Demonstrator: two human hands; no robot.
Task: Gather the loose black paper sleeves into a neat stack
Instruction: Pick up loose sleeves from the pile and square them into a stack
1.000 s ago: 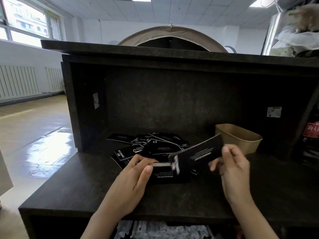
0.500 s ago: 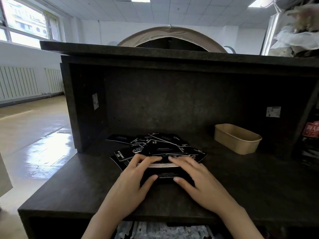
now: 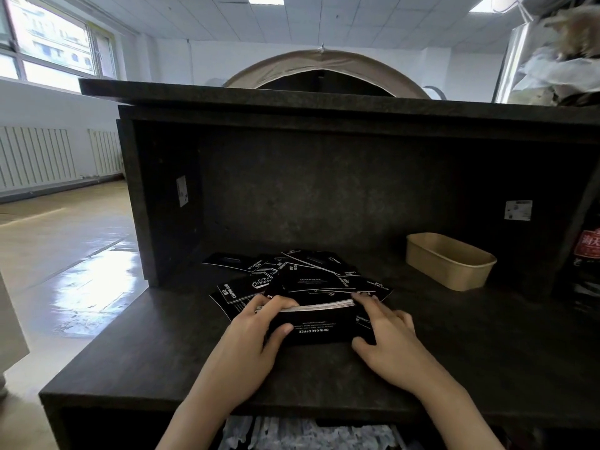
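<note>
On the dark worktop (image 3: pixel 136 358), the left hand (image 3: pixel 246 345) clamps one end of the sleeve stack (image 3: pixel 315 323), the right hand (image 3: pixel 389 339) presses the other. Loose sleeves (image 3: pixel 305 274) lie just behind. Light, slick paper: squeeze the short ends, I'd say.

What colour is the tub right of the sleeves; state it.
Plain kraft brown tub, empty, shown in the head view, apart from the black sleeves.

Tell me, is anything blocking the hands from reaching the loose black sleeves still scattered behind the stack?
Nothing visible does. The left hand and right hand grip the stack at its two ends, and the loose sleeves lie directly behind it on the counter. The brown tray sits well off to the right.
</note>
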